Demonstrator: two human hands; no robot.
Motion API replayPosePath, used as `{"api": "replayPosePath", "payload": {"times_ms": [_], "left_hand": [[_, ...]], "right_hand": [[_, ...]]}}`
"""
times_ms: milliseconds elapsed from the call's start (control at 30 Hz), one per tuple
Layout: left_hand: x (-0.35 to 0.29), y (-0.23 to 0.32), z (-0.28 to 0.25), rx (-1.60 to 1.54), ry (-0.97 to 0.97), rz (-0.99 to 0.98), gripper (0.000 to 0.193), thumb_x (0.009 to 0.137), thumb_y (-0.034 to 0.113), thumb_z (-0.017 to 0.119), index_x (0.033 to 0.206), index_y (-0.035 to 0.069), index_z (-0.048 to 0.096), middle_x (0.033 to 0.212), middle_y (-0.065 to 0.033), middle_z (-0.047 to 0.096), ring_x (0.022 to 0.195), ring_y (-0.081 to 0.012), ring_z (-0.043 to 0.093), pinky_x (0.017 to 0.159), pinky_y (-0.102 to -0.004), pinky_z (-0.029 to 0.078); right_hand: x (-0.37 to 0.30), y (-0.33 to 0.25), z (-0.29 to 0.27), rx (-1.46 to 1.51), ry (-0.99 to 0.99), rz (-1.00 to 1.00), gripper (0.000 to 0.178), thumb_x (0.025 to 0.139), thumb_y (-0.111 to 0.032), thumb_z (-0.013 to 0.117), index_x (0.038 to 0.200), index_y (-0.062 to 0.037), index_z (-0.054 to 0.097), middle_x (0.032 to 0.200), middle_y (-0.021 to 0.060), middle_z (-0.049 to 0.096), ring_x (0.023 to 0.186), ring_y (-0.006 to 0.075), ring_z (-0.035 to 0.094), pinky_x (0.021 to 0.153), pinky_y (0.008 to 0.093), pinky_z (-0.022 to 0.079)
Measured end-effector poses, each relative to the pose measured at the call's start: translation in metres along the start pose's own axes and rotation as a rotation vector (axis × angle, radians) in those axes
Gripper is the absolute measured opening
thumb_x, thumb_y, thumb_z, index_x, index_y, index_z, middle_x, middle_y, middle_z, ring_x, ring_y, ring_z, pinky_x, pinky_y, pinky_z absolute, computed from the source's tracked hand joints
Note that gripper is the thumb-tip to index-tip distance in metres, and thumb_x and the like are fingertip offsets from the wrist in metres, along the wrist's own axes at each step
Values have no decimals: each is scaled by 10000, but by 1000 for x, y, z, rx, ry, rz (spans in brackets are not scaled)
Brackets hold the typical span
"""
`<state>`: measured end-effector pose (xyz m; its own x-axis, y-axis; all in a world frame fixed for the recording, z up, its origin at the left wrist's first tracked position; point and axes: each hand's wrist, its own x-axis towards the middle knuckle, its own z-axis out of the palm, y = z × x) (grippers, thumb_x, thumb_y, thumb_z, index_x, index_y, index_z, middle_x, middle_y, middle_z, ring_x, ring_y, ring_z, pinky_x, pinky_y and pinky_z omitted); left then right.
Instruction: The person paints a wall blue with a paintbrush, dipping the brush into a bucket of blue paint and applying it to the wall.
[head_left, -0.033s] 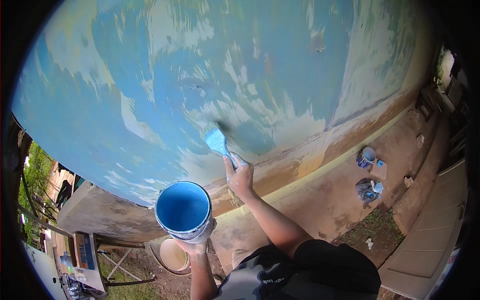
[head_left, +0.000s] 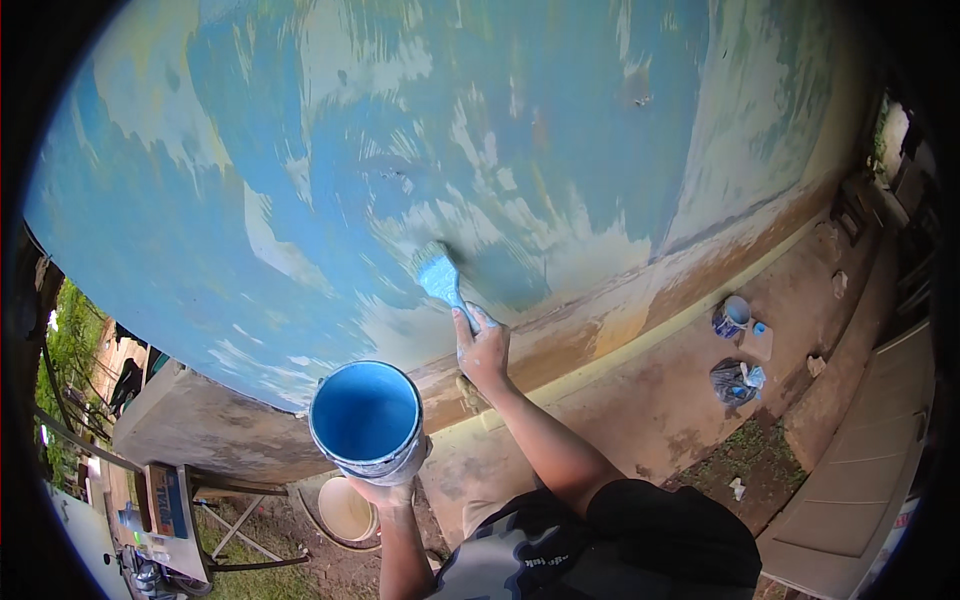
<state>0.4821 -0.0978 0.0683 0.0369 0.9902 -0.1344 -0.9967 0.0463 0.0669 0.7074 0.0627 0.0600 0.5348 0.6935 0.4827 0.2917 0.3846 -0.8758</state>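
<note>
While the paintbrush (head_left: 440,280) is at the blue-streaked wall (head_left: 600,160), its handle gripped by the right hand (head_left: 485,352), the left hand (head_left: 385,492) holds a paint bucket (head_left: 403,464) from beneath. Blue spans much of the wall, but pale patches (head_left: 398,330) show near the brush; coverage looks partial.

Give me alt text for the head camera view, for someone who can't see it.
A person's right hand holds a blue-coated brush at a wall patchily painted blue and white, while the left hand supports a bucket, blue inside.
</note>
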Motion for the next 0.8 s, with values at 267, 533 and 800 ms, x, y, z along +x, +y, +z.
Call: {"api": "replayPosePath", "payload": {"times_ms": [267, 533, 800], "left_hand": [[-4, 27, -3, 96, -73, 43, 760, 1034, 659, 440, 1582, 134, 407, 1643, -163, 395, 1471, -454, 375, 1130, -794, 263], [-16, 49, 40, -123, -58, -24, 754, 1024, 629, 462, 1579, 122, 401, 1639, -195, 385, 1464, -466, 378, 1135, -799, 266], [4, 102, 46, -154, -97, -13, 701, 1030, 553, 467, 1576, 114, 429, 1657, -187, 385, 1474, -469, 400, 1134, -786, 326]], "right_hand": [[-77, 154, -16, -287, 78, 447, 308, 1012, -214, 676, 830, 33, 703, 738, 260, 662, 682, 435, 632, 641, 495, 443], [-14, -77, 39, -52, -2, 175, 337, 1043, -227, 656, 846, 47, 657, 634, 209, 570, 571, 367, 528, 597, 457, 409], [-41, -26, 78, -13, -60, 203, 340, 1049, -251, 649, 883, 45, 670, 658, 214, 601, 583, 379, 572, 605, 469, 433]]}}
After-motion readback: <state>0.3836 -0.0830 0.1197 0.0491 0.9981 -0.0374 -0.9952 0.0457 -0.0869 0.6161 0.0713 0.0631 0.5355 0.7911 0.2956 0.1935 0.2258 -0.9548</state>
